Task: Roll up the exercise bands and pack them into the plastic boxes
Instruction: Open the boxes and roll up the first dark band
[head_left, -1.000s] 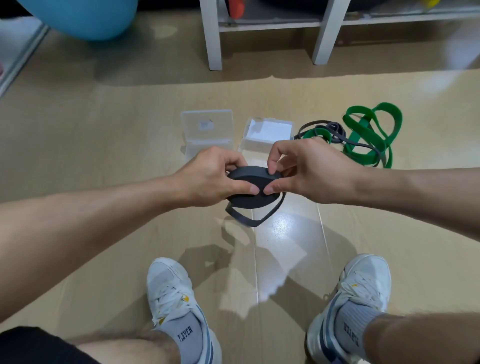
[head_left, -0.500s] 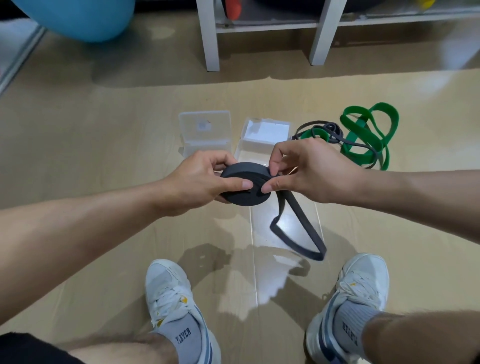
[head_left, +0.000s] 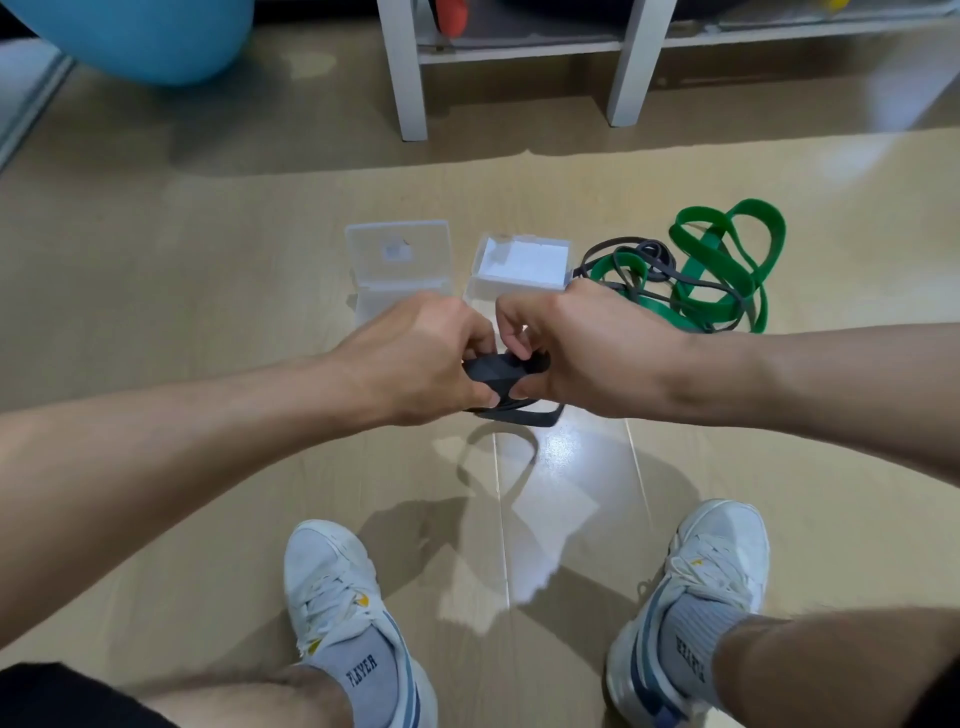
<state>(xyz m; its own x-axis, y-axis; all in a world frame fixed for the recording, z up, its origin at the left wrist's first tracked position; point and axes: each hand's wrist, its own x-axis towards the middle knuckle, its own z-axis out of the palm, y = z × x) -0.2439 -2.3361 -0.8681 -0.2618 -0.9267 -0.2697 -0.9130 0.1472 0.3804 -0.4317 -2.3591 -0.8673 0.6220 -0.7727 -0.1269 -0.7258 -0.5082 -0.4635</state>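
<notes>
A dark grey exercise band (head_left: 501, 379), mostly coiled into a roll, is held above the floor between both hands. My left hand (head_left: 415, 364) grips its left side and my right hand (head_left: 582, 348) grips its right side. A short loose loop hangs just below the roll. Two clear plastic boxes lie open on the floor behind my hands, the left box (head_left: 397, 257) and the right box (head_left: 522, 262). To their right a green band (head_left: 722, 270) lies tangled with a thin dark band (head_left: 647, 257).
My two feet in white sneakers (head_left: 332, 587) (head_left: 711, 561) rest on the wooden floor near the bottom. A white shelf leg (head_left: 408, 73) and a second shelf leg (head_left: 631, 62) stand at the back. A blue exercise ball (head_left: 140, 31) sits at the top left.
The long loose tail that hung down half a second ago is now wound up, leaving only a short loop under the roll. Both hands have turned over the roll and closed together.
</notes>
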